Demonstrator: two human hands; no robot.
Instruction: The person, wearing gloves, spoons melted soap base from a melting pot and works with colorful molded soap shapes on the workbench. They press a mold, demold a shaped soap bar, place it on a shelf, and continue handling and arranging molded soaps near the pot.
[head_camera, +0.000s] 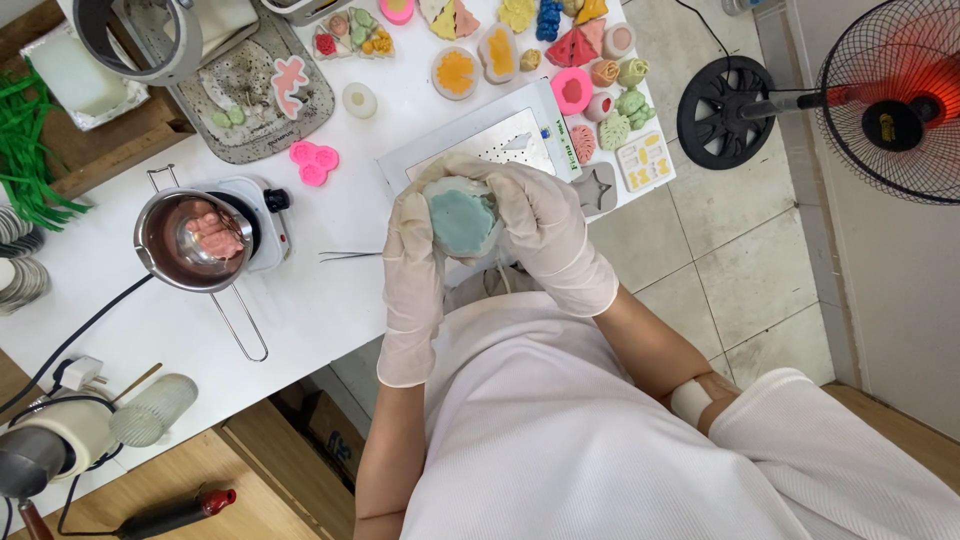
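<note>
1. A white worktable (330, 290) stands over a pale tiled floor, with a standing fan (885, 105) off to one side.
2. Coloured moulded pieces (560, 60) crowd the far end of the table; a small pot (195, 240) with pink contents sits on a hot plate, and thin tweezers (350, 256) lie just in front of the hands.
3. Both hands wear pale gloves. The left hand (412, 270) and right hand (545, 235) clamp together on a pale rounded mould with a blue-green filling (462, 218), held above the table edge, close to the body, in front of a perforated metal tray (510, 140).
4. The left thumb lies along the mould's side; the right fingers curl over its top and far edge.
5. The mould's filled face points up toward the camera. It looks roughly round, so no clear long axis shows.
6. Judgement: flexing it well calls for even pressure around the rim, pushing from beneath, so the cast piece comes free without cracking.
</note>
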